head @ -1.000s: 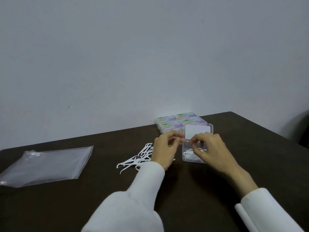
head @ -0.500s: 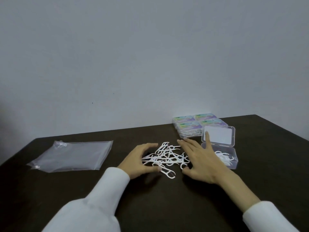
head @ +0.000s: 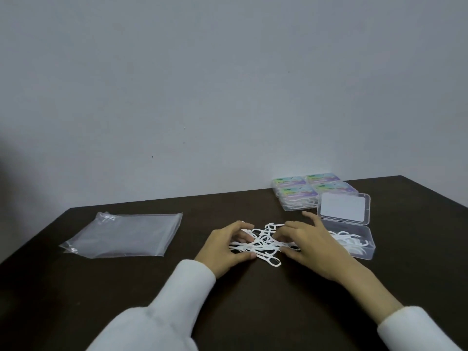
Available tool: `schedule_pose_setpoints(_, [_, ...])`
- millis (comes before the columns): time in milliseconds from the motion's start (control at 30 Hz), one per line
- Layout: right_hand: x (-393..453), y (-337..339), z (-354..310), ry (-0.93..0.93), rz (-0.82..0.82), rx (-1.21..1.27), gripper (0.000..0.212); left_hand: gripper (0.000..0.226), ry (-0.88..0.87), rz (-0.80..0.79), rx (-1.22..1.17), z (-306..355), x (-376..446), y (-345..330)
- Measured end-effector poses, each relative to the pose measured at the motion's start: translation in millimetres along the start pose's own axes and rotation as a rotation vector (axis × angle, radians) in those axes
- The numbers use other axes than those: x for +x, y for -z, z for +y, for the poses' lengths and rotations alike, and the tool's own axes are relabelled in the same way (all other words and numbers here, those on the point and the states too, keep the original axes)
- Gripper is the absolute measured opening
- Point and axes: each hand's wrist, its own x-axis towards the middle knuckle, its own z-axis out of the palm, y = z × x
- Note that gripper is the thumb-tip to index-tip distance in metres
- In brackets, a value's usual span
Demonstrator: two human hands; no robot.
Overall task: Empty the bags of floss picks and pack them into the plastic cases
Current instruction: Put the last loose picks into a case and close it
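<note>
Loose floss picks being gathered on the dark worktop (head: pixel 253 312)

An empty clear bag (head: pixel 126 235) is seen far left; the pile of floss picks (head: pixel 263 243) is cupped between left hand (head: pixel 224 249) and right hand (head: pixel 312 245), fingers curled round it; the open plastic case (head: pixel 364 245) is just right, partly filled.

Left hand (head: pixel 224 249) just left of frame centre, fingers curled inward, right hand (head: pixel 310 245) just right of centre, fingers bent, fingertips of both facing each other, grip perhaps pinching, blurred, white sleeves running to the lower frame edge
</note>
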Motion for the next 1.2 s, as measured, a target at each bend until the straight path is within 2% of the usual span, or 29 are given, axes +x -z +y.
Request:
schedule_pose_setpoints(100, [-5, -1, -2, -0.046, -0.025, -0.051, 0.050, 0.057, -0.029, -0.014, 0.085, 1, -1, 5])
schedule_pose_setpoints(200, [-7, 0, -1, -0.121, -0.107, -0.054, 0.069, 0.059, 0.009, -0.118, 0.132, 0, -3, 18])
schedule_pose_setpoints(333, [-3, -1, 0, -0.135, -0.157, -0.052, 0.074, 0.053, 0.024, -0.130, 0.196, -9, -5, 31])
schedule_pose_setpoints(500, [-3, 0, 1, -0.085, -0.082, -0.034, 0.062, 0.043, 0.032, -0.093, 0.208, -12, -4, 33])
schedule_pose_setpoints(700, [0, -3, 2, -0.045, -0.013, 0.026, 0.039, 0.034, 0.012, -0.059, 0.071, -8, -3, 25])
schedule_pose_setpoints(800, [0, -1, 5, -0.037, -0.021, 0.084, 0.036, 0.035, -0.005, -0.059, 0.049, -7, -4, 22])
schedule_pose_setpoints(933, [-2, 1, 5, -0.008, -0.004, -0.016, 0.029, 0.040, 0.009, -0.046, 0.054, -9, -5, 21])
schedule_pose_setpoints(1200, [-4, 2, -3, 0.066, 0.068, 0.013, 0.021, 0.026, -0.008, 0.006, 0.088, -5, -5, 16])
